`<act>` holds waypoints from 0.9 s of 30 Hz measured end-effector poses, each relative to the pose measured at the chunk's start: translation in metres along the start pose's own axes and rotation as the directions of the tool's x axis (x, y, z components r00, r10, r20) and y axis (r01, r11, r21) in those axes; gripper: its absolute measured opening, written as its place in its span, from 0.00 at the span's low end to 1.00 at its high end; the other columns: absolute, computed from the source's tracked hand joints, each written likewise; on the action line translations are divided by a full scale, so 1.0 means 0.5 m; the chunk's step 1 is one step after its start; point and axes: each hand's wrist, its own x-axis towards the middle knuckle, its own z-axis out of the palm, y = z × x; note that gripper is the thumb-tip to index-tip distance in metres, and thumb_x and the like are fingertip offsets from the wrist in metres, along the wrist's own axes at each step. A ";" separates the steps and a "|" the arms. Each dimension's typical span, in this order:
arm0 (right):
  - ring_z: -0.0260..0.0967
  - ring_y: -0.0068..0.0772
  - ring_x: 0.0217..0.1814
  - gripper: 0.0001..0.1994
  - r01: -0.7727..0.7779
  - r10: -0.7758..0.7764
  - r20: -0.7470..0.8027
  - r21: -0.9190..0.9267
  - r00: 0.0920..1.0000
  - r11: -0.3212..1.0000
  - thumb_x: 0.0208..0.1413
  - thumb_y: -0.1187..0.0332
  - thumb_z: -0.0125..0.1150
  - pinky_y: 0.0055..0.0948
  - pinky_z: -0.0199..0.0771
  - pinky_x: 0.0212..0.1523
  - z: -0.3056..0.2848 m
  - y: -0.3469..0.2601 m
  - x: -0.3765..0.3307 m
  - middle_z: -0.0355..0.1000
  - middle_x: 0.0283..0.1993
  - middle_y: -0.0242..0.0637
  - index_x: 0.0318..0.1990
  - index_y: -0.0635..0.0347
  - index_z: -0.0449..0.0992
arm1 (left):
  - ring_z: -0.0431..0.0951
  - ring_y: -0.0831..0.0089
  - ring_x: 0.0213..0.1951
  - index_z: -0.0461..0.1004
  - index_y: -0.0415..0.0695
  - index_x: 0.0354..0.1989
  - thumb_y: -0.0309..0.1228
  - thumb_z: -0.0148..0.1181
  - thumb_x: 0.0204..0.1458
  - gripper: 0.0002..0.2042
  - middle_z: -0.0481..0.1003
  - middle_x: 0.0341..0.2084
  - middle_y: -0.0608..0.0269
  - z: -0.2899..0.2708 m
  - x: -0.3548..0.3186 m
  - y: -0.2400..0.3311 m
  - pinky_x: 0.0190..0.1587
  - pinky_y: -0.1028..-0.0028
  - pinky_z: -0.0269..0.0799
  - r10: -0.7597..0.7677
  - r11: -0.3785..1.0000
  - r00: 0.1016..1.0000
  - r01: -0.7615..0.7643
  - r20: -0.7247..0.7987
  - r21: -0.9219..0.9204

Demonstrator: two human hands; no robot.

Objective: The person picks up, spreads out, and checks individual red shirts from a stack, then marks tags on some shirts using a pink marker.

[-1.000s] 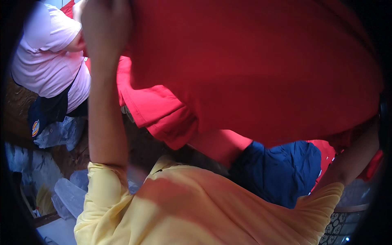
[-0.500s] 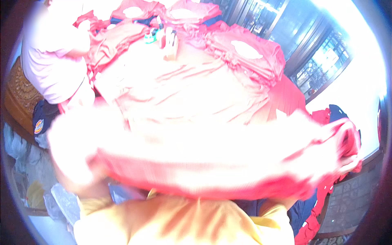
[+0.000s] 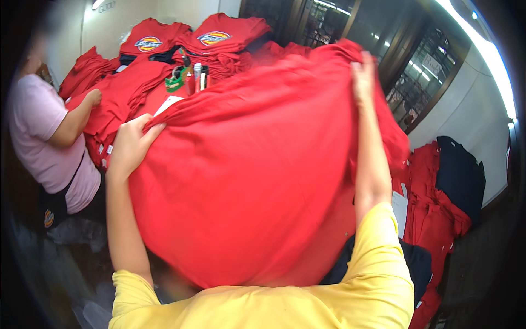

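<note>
Above the desk (image 3: 164, 101), your left hand (image 3: 129, 145) and right hand (image 3: 364, 77) each clamp the red shirt's (image 3: 252, 181) top edge; the cloth hangs spread between them, right hand higher.

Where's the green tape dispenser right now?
In the head view, the green tape dispenser sits upper left on the table, among red shirts, just left of the small bottles and beyond the held red shirt.
</note>
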 end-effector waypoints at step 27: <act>0.61 0.43 0.64 0.45 -0.813 0.814 -0.183 0.098 0.552 0.573 0.39 0.81 0.62 0.32 0.63 0.62 -0.161 0.106 -0.605 0.58 0.66 0.51 0.69 0.58 0.50 | 0.63 0.40 0.58 0.60 0.31 0.60 0.41 0.56 0.57 0.29 0.62 0.59 0.37 0.467 -0.217 -0.254 0.59 0.54 0.60 -0.301 0.926 0.953 0.297 -0.020 0.232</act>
